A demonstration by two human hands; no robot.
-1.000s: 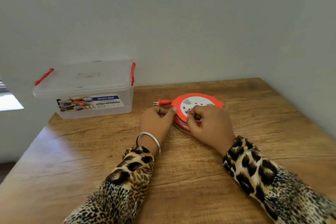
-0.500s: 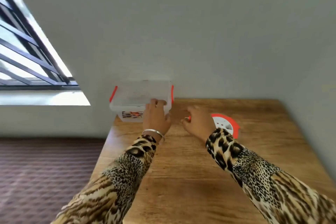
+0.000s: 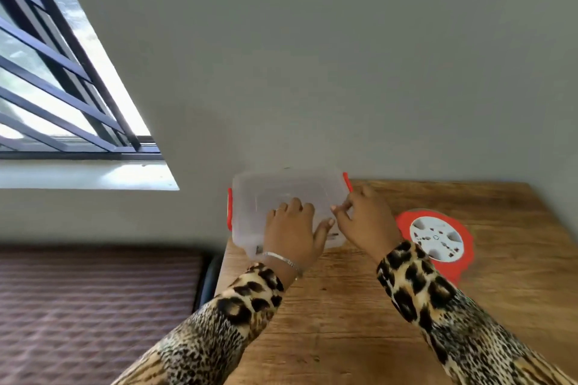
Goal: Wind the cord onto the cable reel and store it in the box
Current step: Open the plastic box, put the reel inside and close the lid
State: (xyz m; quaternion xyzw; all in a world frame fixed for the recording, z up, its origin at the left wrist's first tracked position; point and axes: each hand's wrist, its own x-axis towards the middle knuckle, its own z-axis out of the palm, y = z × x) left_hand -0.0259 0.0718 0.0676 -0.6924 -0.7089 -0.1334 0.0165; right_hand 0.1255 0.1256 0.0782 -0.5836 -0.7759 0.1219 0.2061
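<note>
Two hands on the lidded box [image 3: 250,206] — left hand [image 3: 292,234] flat, right hand [image 3: 364,222] pinching its corner; label unreadable.

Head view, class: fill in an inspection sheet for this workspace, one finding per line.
Surface: wooden table, set against a grey wall.
Job's things: clear box with red clips, lid on, at the table's far left corner; cable reel flat on the table, right of the box.
Clutter: nothing seen.
Grips: left hand rests flat on the lid; right hand curls at the box's right edge, near its red clip.
Cables: no loose cord seen.
Surroundings: barred window left; brown ribbed surface below it.
</note>
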